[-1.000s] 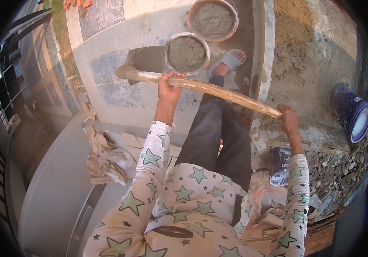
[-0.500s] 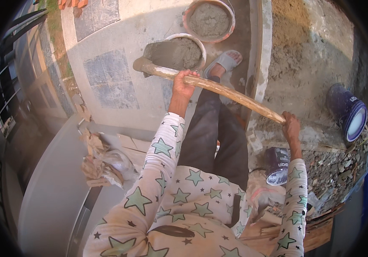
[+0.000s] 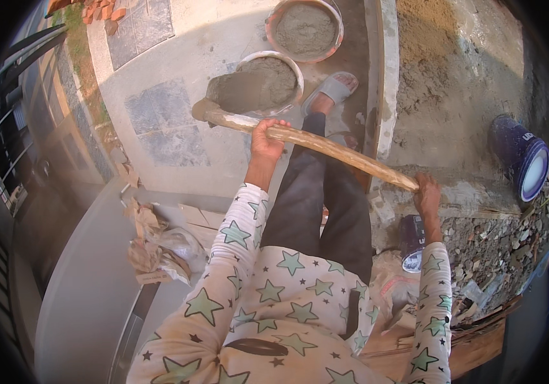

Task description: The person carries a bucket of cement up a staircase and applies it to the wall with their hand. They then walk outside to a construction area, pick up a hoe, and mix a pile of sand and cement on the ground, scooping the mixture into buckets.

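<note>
My left hand is wrapped round the wooden handle of a hoe, a short way from its head. At the handle's other end, my right hand is closed on the tip. The hoe's flat, grey-coated blade sits at the left rim of a bucket of wet mortar and covers part of it. Just beyond stands a second bucket, also filled with grey mortar.
My sandalled foot is beside the buckets. A concrete ledge runs along the right, with sand behind it. Two dark-blue paint pails lie near rubble. Crumpled brown paper lies at left; bricks far left.
The hoe and both hands have shifted slightly left and lower in the picture, as has the surrounding scene a little. Both hands keep their grip, and the blade remains at the nearer bucket.
</note>
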Demonstrator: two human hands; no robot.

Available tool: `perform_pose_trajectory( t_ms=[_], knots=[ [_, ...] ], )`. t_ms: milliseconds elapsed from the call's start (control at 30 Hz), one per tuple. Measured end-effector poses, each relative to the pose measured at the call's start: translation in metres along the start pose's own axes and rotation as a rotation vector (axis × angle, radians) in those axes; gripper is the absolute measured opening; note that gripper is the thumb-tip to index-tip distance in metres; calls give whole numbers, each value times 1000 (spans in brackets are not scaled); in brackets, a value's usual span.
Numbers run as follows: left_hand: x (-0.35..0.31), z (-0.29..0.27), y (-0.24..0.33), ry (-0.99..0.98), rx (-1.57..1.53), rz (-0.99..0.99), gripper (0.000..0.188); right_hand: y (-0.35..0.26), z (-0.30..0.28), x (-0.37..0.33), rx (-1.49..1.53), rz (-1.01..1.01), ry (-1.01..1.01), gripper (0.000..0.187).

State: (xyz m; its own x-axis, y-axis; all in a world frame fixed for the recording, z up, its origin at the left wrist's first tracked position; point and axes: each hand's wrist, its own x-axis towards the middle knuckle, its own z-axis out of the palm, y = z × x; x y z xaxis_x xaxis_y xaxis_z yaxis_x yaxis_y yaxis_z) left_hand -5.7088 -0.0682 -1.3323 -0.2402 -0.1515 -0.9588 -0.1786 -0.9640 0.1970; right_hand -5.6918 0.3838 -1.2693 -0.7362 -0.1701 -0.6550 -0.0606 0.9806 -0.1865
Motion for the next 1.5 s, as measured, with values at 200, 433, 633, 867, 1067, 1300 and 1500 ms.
perform_pose_trajectory(
  t_ms=[200, 433, 633, 867, 1067, 1300, 1500],
  knots=[
    [-58, 50, -17, -18, 129, 40, 15, 7, -31, -58, 214, -13, -137, 31],
    [-135, 128, -12, -242, 431, 53, 18, -28, -47, -170, 567, 38, -204, 31],
    [-205, 170, -100, -508, 734, -31, 23, -63, -7, -296, 871, 407, -199, 36],
    [-214, 193, -238, -710, 1134, -188, 31, -155, 20, -371, 1301, 757, 115, 28],
    [-197, 167, -349, -881, 1505, -108, 42, -177, 10, -329, 1772, 975, 399, 24],
    [-219, 45, -374, -670, 1501, -563, 38, -98, 12, -208, 1931, 946, 599, 22],
    [-139, 89, -395, -896, 1989, -319, 38, -76, 13, -105, 2209, 1069, 674, 16]
  ],
)
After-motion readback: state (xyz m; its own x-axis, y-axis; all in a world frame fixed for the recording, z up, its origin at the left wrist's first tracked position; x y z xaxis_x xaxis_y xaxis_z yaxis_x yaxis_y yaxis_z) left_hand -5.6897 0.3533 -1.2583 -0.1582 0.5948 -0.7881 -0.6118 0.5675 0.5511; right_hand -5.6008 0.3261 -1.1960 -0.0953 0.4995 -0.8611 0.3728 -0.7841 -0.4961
